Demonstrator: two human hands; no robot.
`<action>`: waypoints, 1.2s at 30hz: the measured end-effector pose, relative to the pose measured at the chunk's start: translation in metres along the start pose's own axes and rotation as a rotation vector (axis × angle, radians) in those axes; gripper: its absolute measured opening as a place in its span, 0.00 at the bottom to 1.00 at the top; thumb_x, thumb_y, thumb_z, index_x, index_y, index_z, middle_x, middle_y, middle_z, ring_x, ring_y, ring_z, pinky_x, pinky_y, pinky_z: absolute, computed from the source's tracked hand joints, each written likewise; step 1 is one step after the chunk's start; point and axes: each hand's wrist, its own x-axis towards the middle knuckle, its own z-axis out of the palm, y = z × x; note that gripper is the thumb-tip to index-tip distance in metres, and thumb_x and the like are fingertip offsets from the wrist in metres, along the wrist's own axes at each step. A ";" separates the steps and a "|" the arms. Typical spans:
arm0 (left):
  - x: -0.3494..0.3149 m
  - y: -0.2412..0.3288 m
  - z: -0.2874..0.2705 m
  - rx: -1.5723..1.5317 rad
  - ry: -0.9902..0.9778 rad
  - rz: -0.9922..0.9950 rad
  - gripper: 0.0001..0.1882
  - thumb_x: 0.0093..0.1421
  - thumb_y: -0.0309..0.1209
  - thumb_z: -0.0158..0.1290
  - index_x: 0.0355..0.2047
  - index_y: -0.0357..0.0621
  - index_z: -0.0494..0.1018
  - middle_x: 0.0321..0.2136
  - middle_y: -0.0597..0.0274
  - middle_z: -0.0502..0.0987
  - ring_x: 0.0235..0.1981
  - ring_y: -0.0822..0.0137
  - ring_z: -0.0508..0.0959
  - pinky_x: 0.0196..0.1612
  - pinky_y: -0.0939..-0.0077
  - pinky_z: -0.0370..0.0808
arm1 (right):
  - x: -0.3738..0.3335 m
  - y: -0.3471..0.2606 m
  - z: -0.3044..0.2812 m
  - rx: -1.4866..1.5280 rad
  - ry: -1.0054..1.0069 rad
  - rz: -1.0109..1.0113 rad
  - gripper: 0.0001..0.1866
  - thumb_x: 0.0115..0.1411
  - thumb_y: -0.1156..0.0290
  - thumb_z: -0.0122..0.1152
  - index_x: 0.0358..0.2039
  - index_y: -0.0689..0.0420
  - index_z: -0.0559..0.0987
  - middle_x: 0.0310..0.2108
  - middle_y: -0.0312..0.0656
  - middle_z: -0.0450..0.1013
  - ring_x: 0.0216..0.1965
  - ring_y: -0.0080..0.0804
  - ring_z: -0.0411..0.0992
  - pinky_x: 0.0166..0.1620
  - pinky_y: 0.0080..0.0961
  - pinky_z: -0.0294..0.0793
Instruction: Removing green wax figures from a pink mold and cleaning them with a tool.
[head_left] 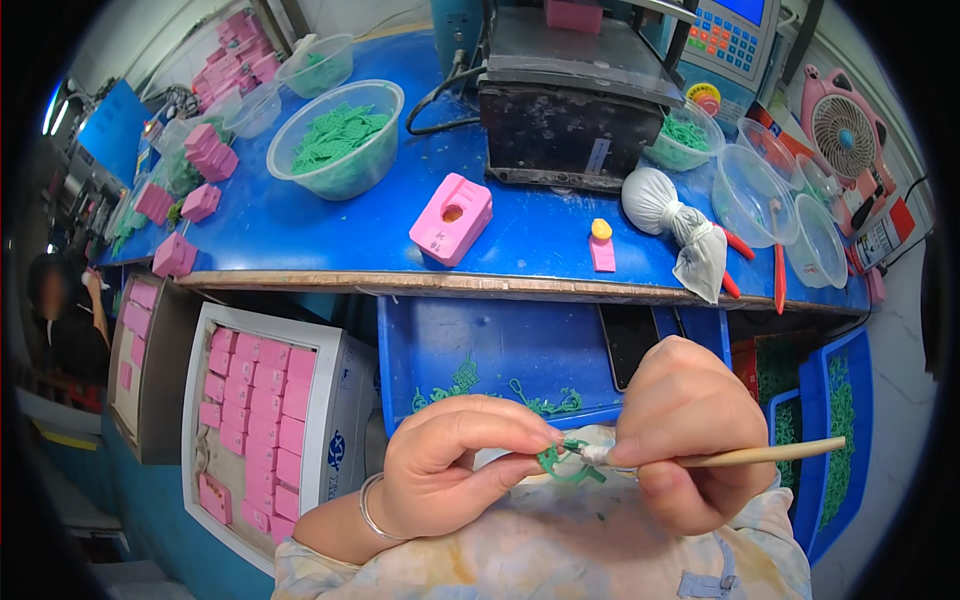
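Note:
Just above my lap, my left hand (450, 462) pinches a small green openwork piece (572, 470), which looks like wax, between thumb and fingertips. A bracelet circles that wrist. My right hand (690, 435) is closed around a slim tool with a pale wooden handle (770, 454), white wrapping near its front end. Its thin dark tip meets the green piece at the left fingertips; the exact contact is too small to make out. Beyond both hands, a blue tray (500, 345) holds loose green pieces (545, 398) and a dark phone (630, 345).
On the blue table stand a pink mould block (451, 222), a bowl of green pieces (340, 135), a black machine (565, 125) and a tied white cloth pouch (672, 220). Red-handled pliers (779, 270) lie nearby. A white box (325, 420) of pink blocks is at left, a blue bin (818, 470) at right.

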 end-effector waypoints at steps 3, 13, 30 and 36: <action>-0.001 0.001 0.000 0.016 0.003 -0.019 0.11 0.49 0.16 0.57 0.35 0.36 0.74 0.33 0.54 0.78 0.34 0.63 0.79 0.38 0.74 0.75 | 0.001 0.000 -0.009 0.010 -0.028 0.005 0.07 0.46 0.76 0.58 0.29 0.60 0.76 0.22 0.39 0.71 0.21 0.32 0.67 0.26 0.27 0.60; 0.004 0.004 -0.001 0.148 -0.064 -0.002 0.10 0.51 0.19 0.57 0.35 0.37 0.73 0.32 0.54 0.78 0.33 0.63 0.78 0.36 0.75 0.74 | 0.021 -0.003 -0.019 -0.160 -0.300 0.011 0.07 0.40 0.74 0.53 0.25 0.55 0.74 0.22 0.35 0.71 0.21 0.29 0.67 0.27 0.27 0.59; 0.007 0.007 -0.001 0.316 -0.068 0.097 0.12 0.48 0.18 0.58 0.35 0.36 0.73 0.31 0.54 0.78 0.32 0.61 0.78 0.35 0.74 0.75 | 0.027 -0.008 -0.013 -0.319 -0.335 -0.056 0.12 0.36 0.72 0.57 0.26 0.55 0.74 0.23 0.37 0.70 0.22 0.33 0.66 0.28 0.28 0.60; 0.008 0.007 0.000 0.346 -0.066 0.120 0.13 0.47 0.17 0.59 0.35 0.36 0.73 0.31 0.54 0.78 0.32 0.60 0.78 0.34 0.74 0.75 | 0.027 -0.008 -0.012 -0.331 -0.365 -0.079 0.12 0.37 0.73 0.57 0.27 0.57 0.74 0.23 0.39 0.70 0.21 0.35 0.66 0.28 0.30 0.60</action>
